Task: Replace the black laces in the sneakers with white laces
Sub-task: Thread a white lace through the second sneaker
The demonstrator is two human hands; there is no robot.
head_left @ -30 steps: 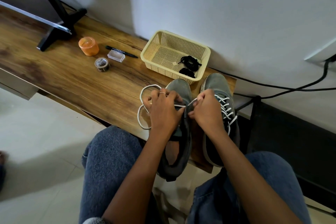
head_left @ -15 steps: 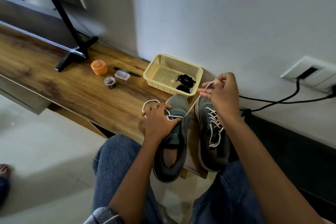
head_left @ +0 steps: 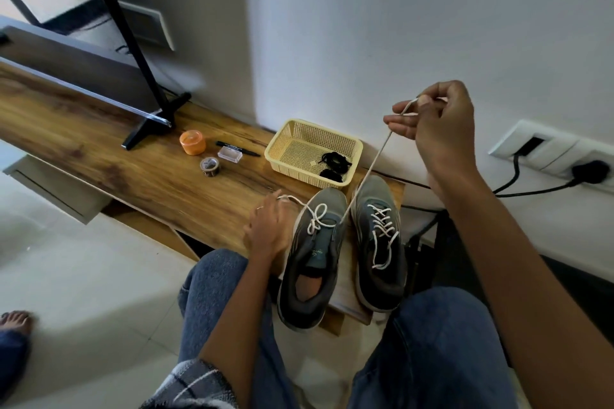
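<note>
Two grey sneakers stand side by side on the wooden bench (head_left: pixel 139 173). The right sneaker (head_left: pixel 380 242) is laced in white. The left sneaker (head_left: pixel 312 259) has a white lace (head_left: pixel 367 176) through its front eyelets only. My right hand (head_left: pixel 435 119) pinches one end of that lace high above the shoes, drawing it taut. My left hand (head_left: pixel 269 229) rests beside the left sneaker's toe and holds the other end. The black laces (head_left: pixel 334 164) lie bundled in the yellow basket (head_left: pixel 285 146) behind the shoes.
On the bench left of the basket lie an orange container (head_left: pixel 192 142), a tape roll (head_left: pixel 210 166), a clear small box (head_left: pixel 229 154) and a black pen (head_left: pixel 237 148). A black stand (head_left: pixel 146 83) rises at the left. Black cables (head_left: pixel 518 189) run to a wall socket at right.
My right hand has risen up and to the right, pulling the white lace through the left sneaker until taut. The loose loops by my left hand have shrunk. The camera view has tilted upward.
</note>
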